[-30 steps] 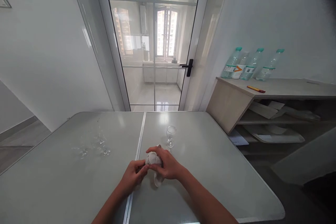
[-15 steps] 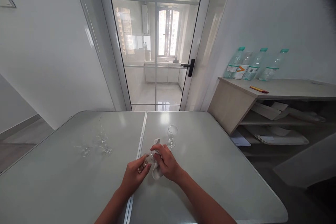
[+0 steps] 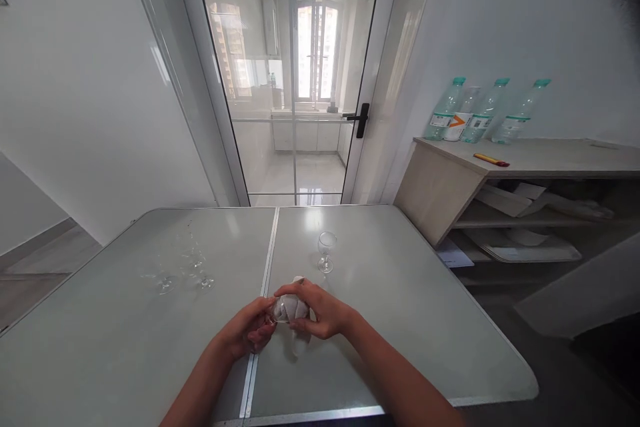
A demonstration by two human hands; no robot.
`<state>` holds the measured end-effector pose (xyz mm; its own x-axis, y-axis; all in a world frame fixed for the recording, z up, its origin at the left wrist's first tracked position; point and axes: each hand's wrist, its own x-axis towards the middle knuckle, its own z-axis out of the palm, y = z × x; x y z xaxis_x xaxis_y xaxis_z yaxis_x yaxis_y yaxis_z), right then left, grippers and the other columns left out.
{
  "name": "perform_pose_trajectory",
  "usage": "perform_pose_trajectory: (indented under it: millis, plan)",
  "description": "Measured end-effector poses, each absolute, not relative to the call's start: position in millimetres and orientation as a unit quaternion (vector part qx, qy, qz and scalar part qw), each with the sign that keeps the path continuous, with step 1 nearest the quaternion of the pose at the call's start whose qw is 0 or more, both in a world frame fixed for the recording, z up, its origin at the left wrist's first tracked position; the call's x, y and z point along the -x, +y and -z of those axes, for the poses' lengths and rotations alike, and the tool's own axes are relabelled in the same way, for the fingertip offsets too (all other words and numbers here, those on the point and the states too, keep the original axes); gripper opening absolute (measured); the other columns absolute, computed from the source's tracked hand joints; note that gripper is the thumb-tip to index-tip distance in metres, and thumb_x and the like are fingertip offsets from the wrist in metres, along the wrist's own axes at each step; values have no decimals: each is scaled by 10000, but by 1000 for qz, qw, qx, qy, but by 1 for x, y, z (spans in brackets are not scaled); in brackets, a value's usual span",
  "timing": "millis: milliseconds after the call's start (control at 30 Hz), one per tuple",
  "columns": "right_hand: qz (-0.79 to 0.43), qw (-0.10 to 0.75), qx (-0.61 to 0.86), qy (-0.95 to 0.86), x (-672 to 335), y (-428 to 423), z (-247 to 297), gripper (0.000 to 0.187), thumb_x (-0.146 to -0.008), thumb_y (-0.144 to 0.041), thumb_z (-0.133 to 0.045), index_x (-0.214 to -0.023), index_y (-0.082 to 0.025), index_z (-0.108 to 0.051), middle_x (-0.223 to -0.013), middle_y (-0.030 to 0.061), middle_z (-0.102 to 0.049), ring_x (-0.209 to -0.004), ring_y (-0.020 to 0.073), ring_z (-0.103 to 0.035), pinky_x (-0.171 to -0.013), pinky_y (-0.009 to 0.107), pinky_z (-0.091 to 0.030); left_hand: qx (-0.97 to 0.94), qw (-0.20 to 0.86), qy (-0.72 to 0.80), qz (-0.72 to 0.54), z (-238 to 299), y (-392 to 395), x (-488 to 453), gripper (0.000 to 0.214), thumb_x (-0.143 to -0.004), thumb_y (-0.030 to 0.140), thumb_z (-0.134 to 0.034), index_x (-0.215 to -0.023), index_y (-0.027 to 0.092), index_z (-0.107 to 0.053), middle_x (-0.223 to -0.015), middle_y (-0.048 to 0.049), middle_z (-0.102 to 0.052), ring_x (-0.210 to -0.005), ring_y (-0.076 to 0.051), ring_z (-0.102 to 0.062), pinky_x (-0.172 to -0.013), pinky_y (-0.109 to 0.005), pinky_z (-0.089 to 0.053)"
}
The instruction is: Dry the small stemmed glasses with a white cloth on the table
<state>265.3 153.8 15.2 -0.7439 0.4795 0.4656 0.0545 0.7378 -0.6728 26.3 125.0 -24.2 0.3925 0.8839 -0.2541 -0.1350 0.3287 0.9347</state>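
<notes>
Above the near middle of the grey table (image 3: 400, 320) both my hands meet around a small clear wine glass (image 3: 281, 309). My left hand (image 3: 246, 332) grips the glass from the left, fingers closed round it. My right hand (image 3: 320, 310) is closed on a white cloth (image 3: 297, 320) that is bunched over the glass, with one end hanging down. A second small wine glass (image 3: 326, 251) stands upright just beyond my hands.
Two or three more clear glasses (image 3: 193, 270) stand on the table's left half. A glass door (image 3: 295, 80) with a black handle is behind the table. A wooden shelf (image 3: 525, 167) at the right carries water bottles (image 3: 475, 120) and a red-yellow pen.
My hands have stayed in place while the cloth turned round the glass; my right fingers now cover the top again. The camera tipped slightly.
</notes>
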Motion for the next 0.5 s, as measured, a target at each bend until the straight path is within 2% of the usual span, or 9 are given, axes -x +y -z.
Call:
perform_pose_trajectory:
  millis: [100, 167, 333, 400, 500]
  plan:
    - [-329, 285, 155, -887, -266, 154, -17, 629, -867, -172, -601, -1475, -227, -452, -1210, 94, -663, -1046, 239, -559, -953, 382, -452, -450, 697, 416, -371, 26, 126, -21, 465, -837, 621, -674, -714, 178, -601, -506, 64, -412, -405, -51, -297, -398, -189, -209]
    - [-334, 291, 182, -878, -265, 155, -16, 592, -887, -153, -589, -1462, -246, -484, -1189, 77, -676, -1035, 232, -560, -937, 371, -460, -471, 677, 423, -376, 28, 127, -23, 482, -832, 624, -680, -689, 171, -594, -509, 60, -406, -410, -49, -288, -402, -194, -203]
    - [-340, 368, 259, -826, -259, 158, -11, 474, -918, -149, -550, -1379, -253, -583, -932, 32, -670, -928, 218, -550, -908, 370, -459, -553, 603, 438, -374, 30, 129, -36, 585, -895, 647, -578, -566, 169, -501, -486, 68, -316, -425, -51, -210, -419, -223, -147]
    - [-345, 387, 283, -807, -257, 157, -11, 462, -920, -142, -535, -1365, -254, -592, -896, 24, -646, -904, 212, -542, -912, 373, -451, -607, 527, 449, -390, 29, 129, -41, 550, -932, 596, -557, -609, 151, -551, -520, 56, -347, -465, -64, -276, -450, -216, -202]
    - [-357, 401, 307, -786, -252, 154, -14, 465, -912, -148, -549, -1359, -270, -582, -904, 14, -630, -897, 205, -527, -903, 365, -435, -701, 344, 475, -406, 28, 125, -44, 419, -954, 482, -580, -757, 127, -680, -585, 38, -451, -541, -85, -402, -525, -207, -316]
